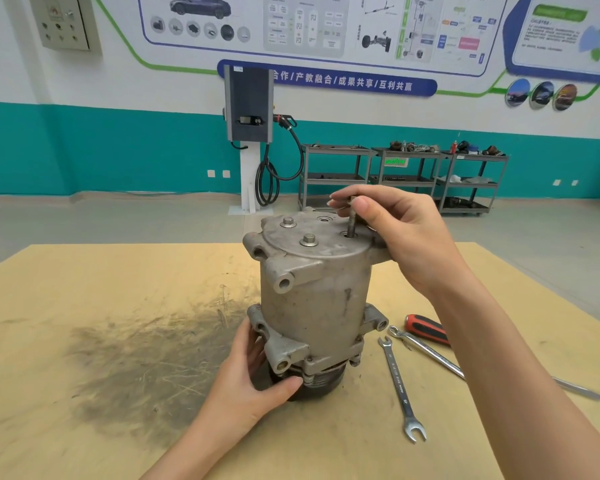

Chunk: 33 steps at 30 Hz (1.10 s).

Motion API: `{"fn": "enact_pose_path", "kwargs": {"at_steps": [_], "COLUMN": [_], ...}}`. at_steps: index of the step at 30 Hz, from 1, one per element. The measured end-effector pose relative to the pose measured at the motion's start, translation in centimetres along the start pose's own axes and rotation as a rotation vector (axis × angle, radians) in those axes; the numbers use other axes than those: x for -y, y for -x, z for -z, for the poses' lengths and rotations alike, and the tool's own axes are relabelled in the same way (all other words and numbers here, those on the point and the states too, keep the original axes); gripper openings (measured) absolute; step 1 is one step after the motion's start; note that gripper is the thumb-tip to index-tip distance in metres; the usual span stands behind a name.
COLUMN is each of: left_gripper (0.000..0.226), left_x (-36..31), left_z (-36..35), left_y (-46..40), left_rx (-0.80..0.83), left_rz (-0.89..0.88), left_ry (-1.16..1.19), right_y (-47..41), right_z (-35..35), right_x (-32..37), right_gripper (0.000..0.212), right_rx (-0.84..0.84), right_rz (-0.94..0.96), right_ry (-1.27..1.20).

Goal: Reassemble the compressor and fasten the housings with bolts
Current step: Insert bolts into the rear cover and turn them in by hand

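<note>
Compressor [317, 303] stands upright on the surface [84, 393], long axis vertical, pulley end down and bolted end cap up. My left hand [246, 382] curls around its lower flange, gripping it. My right hand [392, 233] pinches a bolt [352, 221] between thumb and fingers, its shank vertical in a top hole.

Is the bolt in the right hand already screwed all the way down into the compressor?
No, the bolt stands high out of its hole in the compressor, most of its thread showing, pinched by the right hand.

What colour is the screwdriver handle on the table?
Red and black, seen in the head view: screwdriver handle.
</note>
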<state>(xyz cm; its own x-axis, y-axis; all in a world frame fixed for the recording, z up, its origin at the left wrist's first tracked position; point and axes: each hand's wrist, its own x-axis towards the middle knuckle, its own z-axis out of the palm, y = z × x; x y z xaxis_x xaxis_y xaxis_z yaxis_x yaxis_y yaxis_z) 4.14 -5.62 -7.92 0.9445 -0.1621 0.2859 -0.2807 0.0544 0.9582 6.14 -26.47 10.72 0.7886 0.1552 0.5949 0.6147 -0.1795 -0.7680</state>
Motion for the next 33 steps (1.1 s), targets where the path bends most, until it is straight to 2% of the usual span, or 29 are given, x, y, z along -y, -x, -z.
{"fn": "enact_pose_path", "kwargs": {"at_steps": [12,21,24,26,28,33], "left_gripper": [0.108,0.114,0.114,0.11,0.109,0.111], "left_x": [0.26,0.47,0.53,0.61,0.69,0.49], "left_z": [0.17,0.29,0.31,0.29,0.34,0.32], "left_y": [-0.09,-0.06,-0.08,-0.13,-0.11,-0.02], "left_rx": [0.008,0.006,0.008,0.007,0.004,0.015], "left_rz": [-0.017,-0.008,-0.007,-0.006,-0.007,-0.007], "left_ry": [-0.011,-0.019,-0.031,-0.039,-0.041,-0.048], "right_y": [0.33,-0.6,-0.56,-0.36,-0.31,-0.53], "right_z": [0.29,0.43,0.7,0.74,0.65,0.49], "right_x": [-0.17,-0.21,-0.44,-0.4,-0.24,-0.61], "right_gripper": [0.027,0.017,0.021,0.023,0.019,0.003], "right_rx": [0.085,0.077,0.092,0.127,0.144,0.107], "right_rz": [0.086,-0.008,-0.019,-0.014,-0.018,-0.073], "right_ry": [-0.008,-0.002,-0.031,0.054,0.127,0.104]}}
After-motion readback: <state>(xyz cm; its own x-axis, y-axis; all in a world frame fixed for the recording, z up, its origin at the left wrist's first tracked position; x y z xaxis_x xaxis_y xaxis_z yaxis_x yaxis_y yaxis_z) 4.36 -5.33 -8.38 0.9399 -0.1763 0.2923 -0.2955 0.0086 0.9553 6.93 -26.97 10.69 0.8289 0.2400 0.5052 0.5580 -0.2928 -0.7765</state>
